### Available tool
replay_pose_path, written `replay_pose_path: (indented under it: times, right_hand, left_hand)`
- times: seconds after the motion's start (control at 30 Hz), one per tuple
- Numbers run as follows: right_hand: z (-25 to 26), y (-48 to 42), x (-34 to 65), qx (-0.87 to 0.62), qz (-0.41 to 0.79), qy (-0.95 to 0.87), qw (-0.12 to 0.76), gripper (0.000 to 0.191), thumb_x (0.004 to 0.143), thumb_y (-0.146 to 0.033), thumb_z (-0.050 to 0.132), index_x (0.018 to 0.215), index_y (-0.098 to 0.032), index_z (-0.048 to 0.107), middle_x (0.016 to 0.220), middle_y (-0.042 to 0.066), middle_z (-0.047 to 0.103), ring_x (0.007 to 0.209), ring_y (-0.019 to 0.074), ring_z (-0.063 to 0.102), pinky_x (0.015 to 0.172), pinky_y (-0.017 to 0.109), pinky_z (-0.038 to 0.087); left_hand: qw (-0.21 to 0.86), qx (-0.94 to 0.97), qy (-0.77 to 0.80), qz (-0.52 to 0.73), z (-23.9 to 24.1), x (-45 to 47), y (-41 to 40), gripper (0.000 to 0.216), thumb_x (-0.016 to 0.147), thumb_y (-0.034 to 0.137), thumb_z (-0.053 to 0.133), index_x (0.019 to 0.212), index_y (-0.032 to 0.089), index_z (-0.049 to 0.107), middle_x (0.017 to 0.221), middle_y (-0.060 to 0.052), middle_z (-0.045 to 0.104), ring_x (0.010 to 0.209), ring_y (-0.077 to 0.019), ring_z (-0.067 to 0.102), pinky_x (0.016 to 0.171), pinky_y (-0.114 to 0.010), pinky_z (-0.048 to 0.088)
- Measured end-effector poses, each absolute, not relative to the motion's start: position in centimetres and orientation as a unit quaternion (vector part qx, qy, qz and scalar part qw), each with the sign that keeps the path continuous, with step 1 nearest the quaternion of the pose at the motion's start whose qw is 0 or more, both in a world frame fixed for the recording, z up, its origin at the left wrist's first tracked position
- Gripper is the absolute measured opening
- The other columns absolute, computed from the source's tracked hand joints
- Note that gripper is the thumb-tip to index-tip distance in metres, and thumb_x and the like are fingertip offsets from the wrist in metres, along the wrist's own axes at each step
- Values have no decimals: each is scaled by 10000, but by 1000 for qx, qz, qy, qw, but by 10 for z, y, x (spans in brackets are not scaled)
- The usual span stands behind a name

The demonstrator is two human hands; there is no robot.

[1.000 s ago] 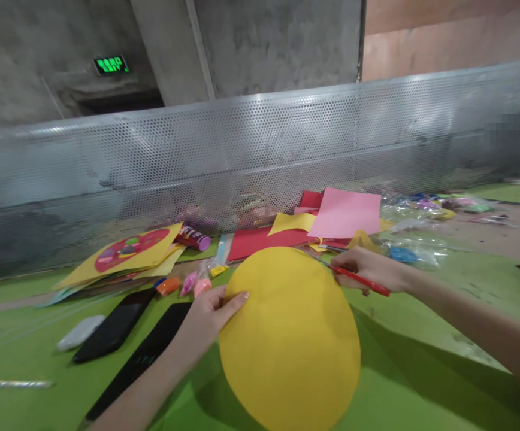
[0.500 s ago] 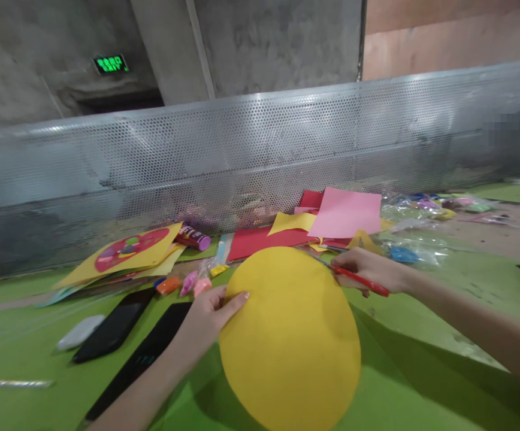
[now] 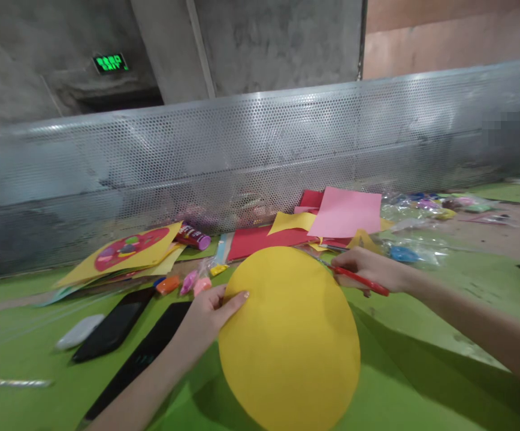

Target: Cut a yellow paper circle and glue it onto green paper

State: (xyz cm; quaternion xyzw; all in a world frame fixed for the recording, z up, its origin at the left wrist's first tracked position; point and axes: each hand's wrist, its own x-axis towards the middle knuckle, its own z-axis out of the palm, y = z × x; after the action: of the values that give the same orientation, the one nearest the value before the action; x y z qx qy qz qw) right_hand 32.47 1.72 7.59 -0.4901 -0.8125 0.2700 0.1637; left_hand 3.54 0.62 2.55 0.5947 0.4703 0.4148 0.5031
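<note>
A large yellow paper oval point(image 3: 289, 341) is held up in front of me, tilted over the green tabletop. My left hand point(image 3: 217, 308) pinches its upper left edge, thumb on the front face and fingers behind. At the upper right edge, my right hand point(image 3: 363, 269) grips red-handled scissors point(image 3: 361, 280). The scissor blades reach toward the paper's upper right rim and are partly hidden, so how far apart they are does not show.
Pink paper point(image 3: 346, 212) and red paper point(image 3: 264, 240) lie behind the oval. To the left are a decorated yellow card point(image 3: 129, 254), a purple-capped tube point(image 3: 197, 236), clay packets point(image 3: 168, 285) and a black phone point(image 3: 115, 323). A perforated metal barrier point(image 3: 260, 161) runs along the back.
Almost nothing differs. The yellow paper oval has shifted very slightly left, and both hands keep their places.
</note>
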Motion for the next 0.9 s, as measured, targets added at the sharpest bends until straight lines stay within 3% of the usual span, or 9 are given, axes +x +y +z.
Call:
replay_pose_path:
  times: [0.5,0.9]
  right_hand:
    - [75,18,326,-491,259,-816,162,169,700,-233,411,541,-187,373,471,-65,330,374,66,391,373,193,297]
    - [74,19,328,-489,251,-820,159,182,723,-252,412,555,-184,393,463,-64,339,371,71,415,368,185,315]
  left_hand:
    - [470,593,506,414,30,38,5,226,679,387,632,719,164,634,694,-14,675,593,-141,586,514,-204,430]
    - [456,599,513,412,33,40,3,236,673,387,629,719,156,641,654,-13,672,589,-159,598,512,-218,439]
